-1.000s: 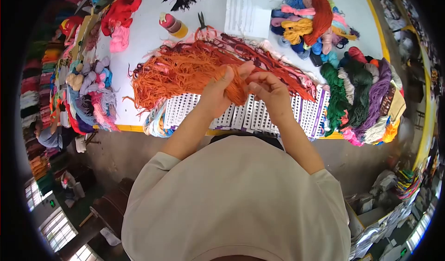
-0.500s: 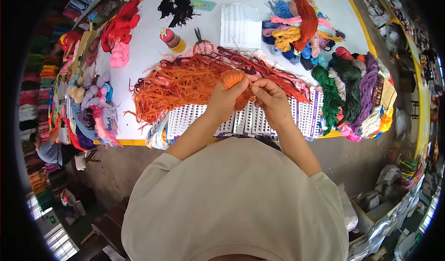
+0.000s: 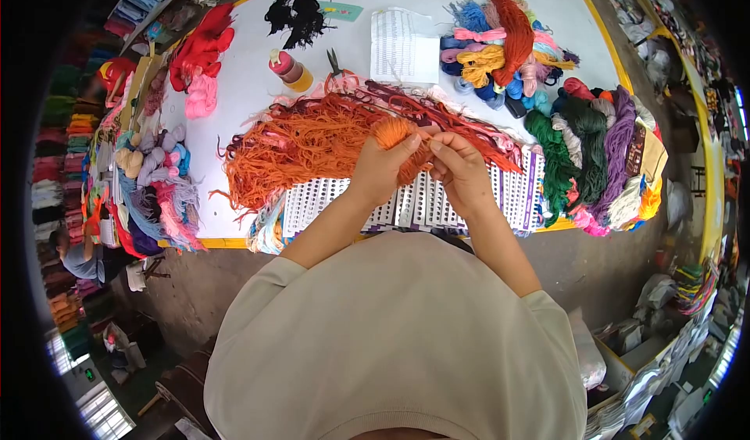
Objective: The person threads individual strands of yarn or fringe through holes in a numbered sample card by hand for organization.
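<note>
My left hand [image 3: 378, 168] is closed around a skein of orange yarn [image 3: 391, 132], its thumb lying along the skein's side. Close by on the right, my right hand [image 3: 462, 173] pinches orange strands at the skein's edge between thumb and forefinger. Beneath both hands spreads a heap of loose orange threads [image 3: 301, 147], with dark red and pink strands [image 3: 461, 131] mixed in behind. White cards with rows of holes [image 3: 406, 204] lie under the heap along the table's near edge.
Scissors [image 3: 334, 61], a thread cone [image 3: 291, 69] and a printed sheet [image 3: 404, 47] lie beyond the heap. Colored skeins [image 3: 508, 45] are piled at the back right, green and purple ones [image 3: 586, 147] at right. Red yarn [image 3: 201, 45] hangs left. A person [image 3: 84, 259] is at far left.
My right hand's fingers have shifted slightly at the skein's edge, the thumb and forefinger now nearer my left thumb. My left hand keeps its hold on the orange skein.
</note>
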{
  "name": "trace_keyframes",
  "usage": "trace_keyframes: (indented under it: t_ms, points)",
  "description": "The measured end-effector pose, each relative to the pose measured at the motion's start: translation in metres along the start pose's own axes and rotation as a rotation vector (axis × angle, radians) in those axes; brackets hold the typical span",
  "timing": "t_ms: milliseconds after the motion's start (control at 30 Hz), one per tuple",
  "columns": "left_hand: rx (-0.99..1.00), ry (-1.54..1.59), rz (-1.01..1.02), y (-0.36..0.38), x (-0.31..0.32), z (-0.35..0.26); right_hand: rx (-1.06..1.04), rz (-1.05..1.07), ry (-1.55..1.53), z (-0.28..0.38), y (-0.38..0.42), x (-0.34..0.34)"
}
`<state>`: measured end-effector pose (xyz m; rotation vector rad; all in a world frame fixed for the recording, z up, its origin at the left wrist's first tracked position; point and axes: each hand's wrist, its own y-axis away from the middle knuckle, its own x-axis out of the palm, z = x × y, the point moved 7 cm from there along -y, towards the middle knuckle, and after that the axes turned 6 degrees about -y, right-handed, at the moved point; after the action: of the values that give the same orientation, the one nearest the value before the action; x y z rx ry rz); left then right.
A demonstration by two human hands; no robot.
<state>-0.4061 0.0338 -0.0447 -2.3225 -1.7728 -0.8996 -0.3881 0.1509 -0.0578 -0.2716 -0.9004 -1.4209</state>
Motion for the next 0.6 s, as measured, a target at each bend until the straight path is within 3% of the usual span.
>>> trace_keyframes:
  t_ms: [133, 200, 367, 433, 500, 600]
  points:
    - [0.076, 0.007, -0.009, -0.004, -0.003, 0.002, 0.001, -0.003, -0.012, 0.002, 0.000, 0.002]
    - [0.191, -0.210, 0.052, -0.003, 0.003, -0.005, 0.003, 0.003, -0.035, 0.000, -0.001, 0.000]
    - [0.090, -0.076, 0.120, -0.004, 0.001, 0.001, -0.019, 0.010, -0.165, 0.004, -0.003, -0.004]
    - [0.074, 0.018, 0.182, -0.003, 0.006, 0.001, -0.017, 0.052, -0.110, 0.006, -0.004, -0.002]
    - [0.018, 0.199, 0.108, -0.005, 0.004, 0.003, -0.024, 0.039, -0.079, 0.005, -0.004, -0.004]
    - [0.039, 0.159, 0.129, -0.007, 0.006, 0.006, -0.028, -0.008, 0.033, 0.006, -0.002, -0.005]
